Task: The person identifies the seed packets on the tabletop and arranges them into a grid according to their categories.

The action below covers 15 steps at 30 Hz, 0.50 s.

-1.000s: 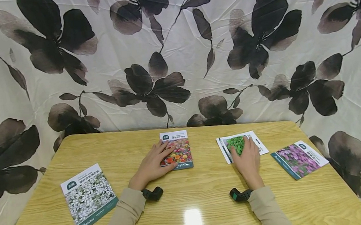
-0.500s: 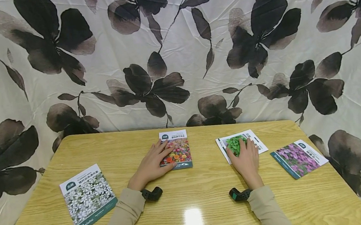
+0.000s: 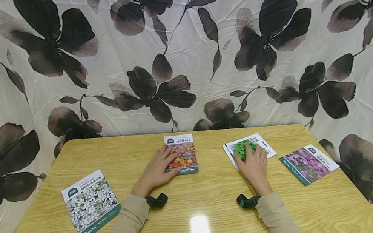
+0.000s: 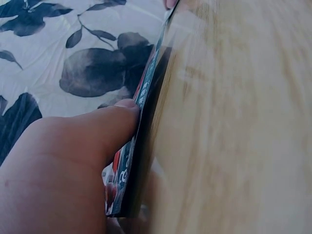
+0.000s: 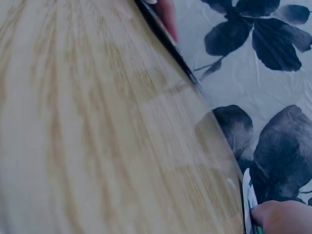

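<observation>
My left hand (image 3: 158, 169) lies with fingers spread over a seed packet (image 3: 185, 156) printed with colourful mixed flowers, flat on the table. In the left wrist view the thumb (image 4: 114, 119) rests along the packet's edge (image 4: 127, 165). Over on the right, my right hand (image 3: 254, 166) rests on a seed packet with a green leafy picture (image 3: 244, 149), fingers spread and slightly bent, nothing lifted. A second white edge shows under this packet's left side. The right wrist view catches the thumb (image 5: 278, 214) at the white packet edge (image 5: 247, 195).
Near the front left lies a seed packet with white flowers (image 3: 93, 204). A packet with purple flowers (image 3: 309, 164) lies at the right, its corner by the table's edge. Behind the wooden table (image 3: 208, 197) hangs a floral cloth (image 3: 204, 92).
My right hand's thumb and fingers have shifted slightly left over the green-leaf packet, whose top has turned a little. The left hand stays on the mixed-flower packet.
</observation>
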Each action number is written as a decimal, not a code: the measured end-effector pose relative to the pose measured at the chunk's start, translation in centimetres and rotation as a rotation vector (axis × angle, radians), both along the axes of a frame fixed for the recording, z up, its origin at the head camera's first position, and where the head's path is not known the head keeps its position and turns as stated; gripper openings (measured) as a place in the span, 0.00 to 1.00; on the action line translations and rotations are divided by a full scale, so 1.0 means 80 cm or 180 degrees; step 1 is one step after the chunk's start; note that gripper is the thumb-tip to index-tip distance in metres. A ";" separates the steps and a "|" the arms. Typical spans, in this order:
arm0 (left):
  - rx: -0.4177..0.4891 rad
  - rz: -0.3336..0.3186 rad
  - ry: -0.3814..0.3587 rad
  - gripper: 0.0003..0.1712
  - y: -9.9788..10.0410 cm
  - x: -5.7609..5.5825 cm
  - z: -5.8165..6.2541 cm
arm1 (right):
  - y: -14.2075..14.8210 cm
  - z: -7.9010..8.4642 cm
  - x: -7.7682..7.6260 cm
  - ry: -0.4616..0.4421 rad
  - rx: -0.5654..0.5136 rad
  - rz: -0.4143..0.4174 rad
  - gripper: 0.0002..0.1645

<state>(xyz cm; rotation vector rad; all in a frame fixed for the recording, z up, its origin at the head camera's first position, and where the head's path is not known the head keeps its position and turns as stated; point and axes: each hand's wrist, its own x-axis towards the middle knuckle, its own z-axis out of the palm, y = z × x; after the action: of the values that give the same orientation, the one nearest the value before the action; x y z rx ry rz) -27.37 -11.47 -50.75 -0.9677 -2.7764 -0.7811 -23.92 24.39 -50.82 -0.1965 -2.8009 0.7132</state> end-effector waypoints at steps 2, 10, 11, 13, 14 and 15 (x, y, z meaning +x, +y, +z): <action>0.0000 -0.0001 0.0018 0.39 0.000 0.000 0.000 | 0.000 0.000 0.000 0.0035 0.0018 0.0009 0.44; -0.0013 0.0015 0.0003 0.38 0.000 0.001 0.001 | 0.000 0.001 -0.002 -0.0181 0.0105 0.0105 0.43; -0.0009 0.0015 0.0007 0.38 0.000 0.001 0.000 | 0.000 0.001 -0.002 -0.0198 0.0107 0.0118 0.43; -0.0006 0.0008 0.0031 0.38 0.000 0.001 0.000 | 0.000 0.002 -0.002 -0.0198 0.0105 0.0138 0.43; -0.0004 0.0006 0.0037 0.38 0.000 0.001 0.000 | 0.000 0.002 -0.002 -0.0194 0.0110 0.0150 0.43; -0.0002 0.0003 0.0041 0.38 0.000 0.001 0.000 | 0.000 0.002 -0.002 -0.0183 0.0118 0.0162 0.42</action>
<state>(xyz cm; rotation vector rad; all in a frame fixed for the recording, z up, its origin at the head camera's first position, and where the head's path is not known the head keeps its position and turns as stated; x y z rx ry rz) -27.33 -11.45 -50.77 -0.9682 -2.7661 -0.7710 -24.09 24.36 -50.64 -0.1418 -2.8808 0.6769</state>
